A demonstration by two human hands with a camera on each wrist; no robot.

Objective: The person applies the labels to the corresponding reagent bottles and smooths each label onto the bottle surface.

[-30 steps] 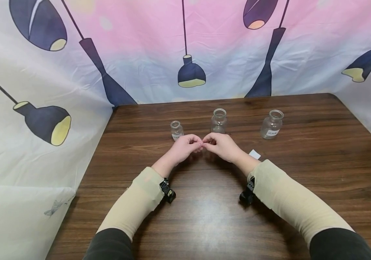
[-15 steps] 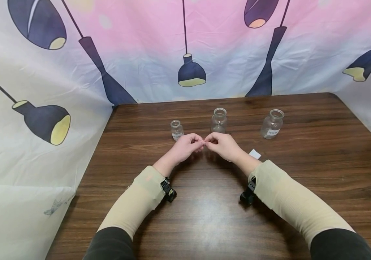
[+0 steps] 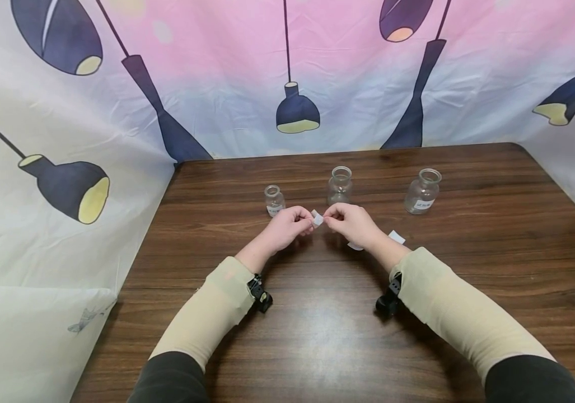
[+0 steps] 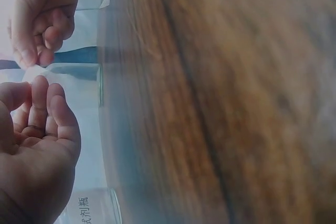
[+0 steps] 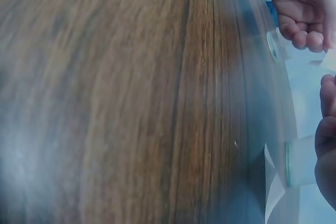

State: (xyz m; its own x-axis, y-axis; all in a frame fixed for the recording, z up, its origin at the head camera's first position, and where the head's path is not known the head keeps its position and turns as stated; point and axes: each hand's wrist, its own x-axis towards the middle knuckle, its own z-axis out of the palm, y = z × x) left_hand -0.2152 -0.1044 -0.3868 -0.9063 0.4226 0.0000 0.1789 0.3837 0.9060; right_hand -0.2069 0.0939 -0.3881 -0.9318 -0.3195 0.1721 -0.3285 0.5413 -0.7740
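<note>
A small white paper label (image 3: 317, 218) is stretched between my two hands above the table. My left hand (image 3: 287, 228) pinches its left end between thumb and forefinger. At the other end, the fingertips of my right hand (image 3: 353, 225) pinch its edge. Just behind the left hand stands a small glass bottle (image 3: 274, 201) with a printed label. A larger glass bottle (image 3: 340, 187) is behind the right hand, its base partly hidden and no label visible on it. In the left wrist view the label (image 4: 34, 72) shows pale between the fingertips.
Farther right stands a labelled glass bottle (image 3: 421, 193). Two white paper pieces lie by my right wrist: one piece (image 3: 396, 237) beyond it, another piece (image 3: 355, 245) partly under the hand. The wooden table (image 3: 312, 336) ends at a printed cloth (image 3: 237, 112).
My right hand has moved slightly right, away from the left. The white label now shows between the fingertips, and a paper piece under the right hand has come into sight.
</note>
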